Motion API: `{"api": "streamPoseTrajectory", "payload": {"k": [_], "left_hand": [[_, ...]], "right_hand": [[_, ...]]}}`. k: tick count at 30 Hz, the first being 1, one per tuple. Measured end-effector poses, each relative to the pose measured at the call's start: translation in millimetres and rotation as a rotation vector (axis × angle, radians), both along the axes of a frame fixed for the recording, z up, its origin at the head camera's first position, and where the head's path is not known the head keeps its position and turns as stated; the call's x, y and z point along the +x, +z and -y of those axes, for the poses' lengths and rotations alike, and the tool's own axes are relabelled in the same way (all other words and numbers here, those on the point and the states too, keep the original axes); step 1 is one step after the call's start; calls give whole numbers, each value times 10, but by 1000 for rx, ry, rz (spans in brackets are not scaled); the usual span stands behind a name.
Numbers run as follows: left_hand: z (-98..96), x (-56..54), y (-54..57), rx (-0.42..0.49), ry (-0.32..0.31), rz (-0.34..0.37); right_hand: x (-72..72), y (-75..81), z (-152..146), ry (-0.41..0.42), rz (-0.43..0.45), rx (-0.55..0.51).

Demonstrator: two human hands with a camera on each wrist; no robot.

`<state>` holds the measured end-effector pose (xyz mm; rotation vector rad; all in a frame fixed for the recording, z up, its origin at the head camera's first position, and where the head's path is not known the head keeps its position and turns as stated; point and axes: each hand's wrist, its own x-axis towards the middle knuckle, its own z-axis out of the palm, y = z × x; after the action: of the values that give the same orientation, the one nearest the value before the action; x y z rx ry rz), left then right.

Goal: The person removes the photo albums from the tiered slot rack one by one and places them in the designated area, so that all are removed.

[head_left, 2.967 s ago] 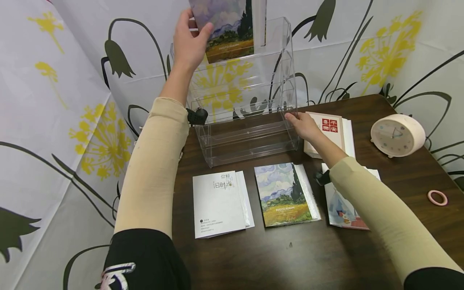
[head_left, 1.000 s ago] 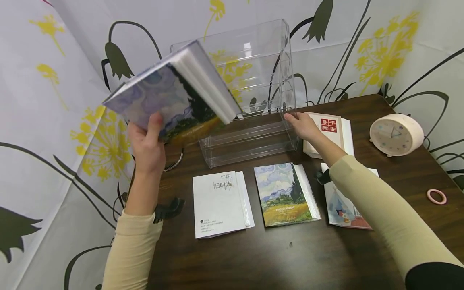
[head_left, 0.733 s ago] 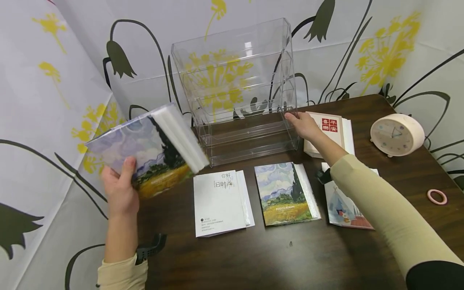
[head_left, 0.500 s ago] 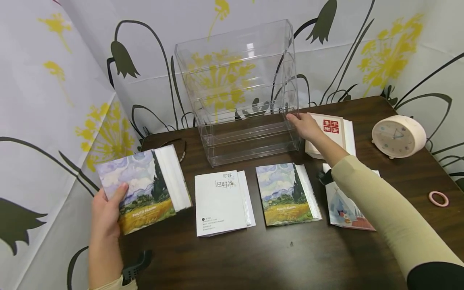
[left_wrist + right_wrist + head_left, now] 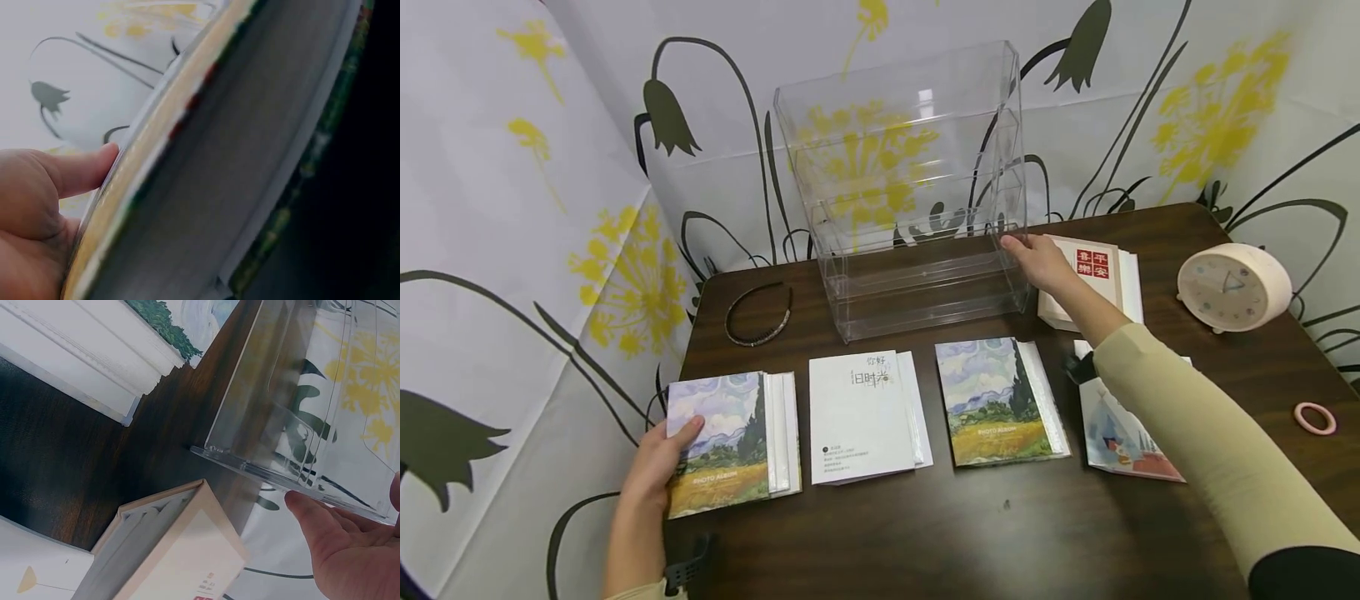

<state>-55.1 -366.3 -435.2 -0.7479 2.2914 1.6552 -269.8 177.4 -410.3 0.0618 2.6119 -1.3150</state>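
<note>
My left hand [image 5: 658, 462] holds a photo album [image 5: 722, 446] with a painted landscape cover at the table's left side, thumb on the cover and the other fingers hidden beneath. The left wrist view shows the thumb [image 5: 87, 170] at the edge of that thick album [image 5: 206, 162]. My right hand [image 5: 1037, 262] grips the right side of a clear tiered acrylic rack [image 5: 917, 312], which stands at the back of the table with no albums in its tiers. Seen from the right wrist, the fingers lie against the rack's side panel [image 5: 275, 478].
To the right of the held album lie a white album [image 5: 857, 425], a second landscape album [image 5: 992, 404] and a blue-and-red illustrated album [image 5: 1120, 433]. A beige album [image 5: 1086, 275] lies beside the rack. Around them are a headband [image 5: 760, 337], a round clock [image 5: 1232, 287] and a pink ring [image 5: 1315, 418].
The left hand has brought the landscape album from above the rack's top down to the table's left side. The right hand has stayed on the rack.
</note>
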Motion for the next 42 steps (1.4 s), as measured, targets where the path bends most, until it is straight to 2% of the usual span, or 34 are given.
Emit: {"api": "streamPoseTrajectory", "payload": {"k": [2, 5, 13, 16, 22, 25, 27, 29, 32, 34, 36, 42], "left_hand": [[-32, -24, -47, -4, -44, 8], [-43, -39, -99, -11, -77, 21], [9, -68, -182, -66, -89, 59], [40, -69, -202, -127, -97, 67], [47, -60, -185, -317, -175, 63], [50, -41, -189, -377, -196, 54], [64, -23, -217, -370, -175, 37], [75, -4, -268, -368, -126, 8], [90, 22, -301, -349, -88, -1], [89, 34, -300, -351, -82, 7], [88, 39, -279, -328, -102, 34], [79, 1, -273, -328, -79, 55]], "right_hand": [[5, -13, -10, -7, 0, -9], [2, -47, -13, -10, 2, -13], [-30, -47, -17, -10, -20, -6], [-37, -29, -7, -11, -20, -5], [-30, -38, -12, -13, -13, -8], [-28, -46, -12, -5, -17, -7], [-26, -52, -17, 0, -15, -8], [-24, -52, -24, 1, -11, -4], [-21, -48, -26, -1, -8, -8], [-24, -46, -25, -2, -11, -7], [-30, -47, -26, -3, -14, -9], [-39, -67, -29, -13, -11, -14]]}}
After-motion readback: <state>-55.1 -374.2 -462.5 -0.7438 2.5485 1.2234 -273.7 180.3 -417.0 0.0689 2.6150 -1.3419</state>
